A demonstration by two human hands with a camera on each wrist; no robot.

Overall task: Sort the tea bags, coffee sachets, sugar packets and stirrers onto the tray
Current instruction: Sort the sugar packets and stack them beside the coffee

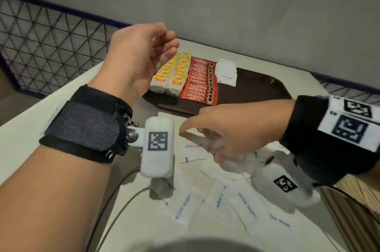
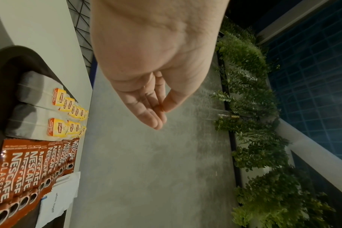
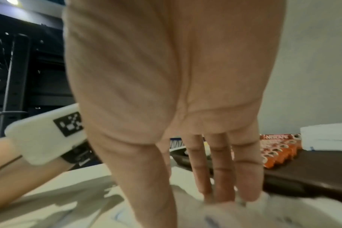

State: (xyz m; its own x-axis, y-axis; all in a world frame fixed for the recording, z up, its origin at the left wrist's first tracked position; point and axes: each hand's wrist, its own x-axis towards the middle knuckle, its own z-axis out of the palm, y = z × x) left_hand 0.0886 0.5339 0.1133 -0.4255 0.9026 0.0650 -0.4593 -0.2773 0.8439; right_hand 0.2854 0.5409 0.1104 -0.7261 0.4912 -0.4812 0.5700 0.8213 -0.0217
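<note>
A dark brown tray (image 1: pixel 257 87) holds two rows of yellow-tagged tea bags (image 1: pixel 172 75), a row of red coffee sachets (image 1: pixel 199 81) and a small stack of white sugar packets (image 1: pixel 226 70). Several loose sugar packets (image 1: pixel 236 200) lie scattered on the white table in front of the tray. My right hand (image 1: pixel 197 138) reaches down onto them, and its straight fingertips (image 3: pixel 221 197) touch the top packets (image 3: pixel 234 216). My left hand (image 1: pixel 164 40) hovers above the tray's left end; its fingers (image 2: pixel 160 111) are loosely curled and hold nothing. Wooden stirrers (image 1: pixel 353 200) lie at the right edge.
A black wire mesh fence (image 1: pixel 41 36) runs along the table's left side, and a grey wall stands behind. A dark cable (image 1: pixel 115 200) trails over the near left of the table. The tray's right half (image 3: pixel 312 169) is bare.
</note>
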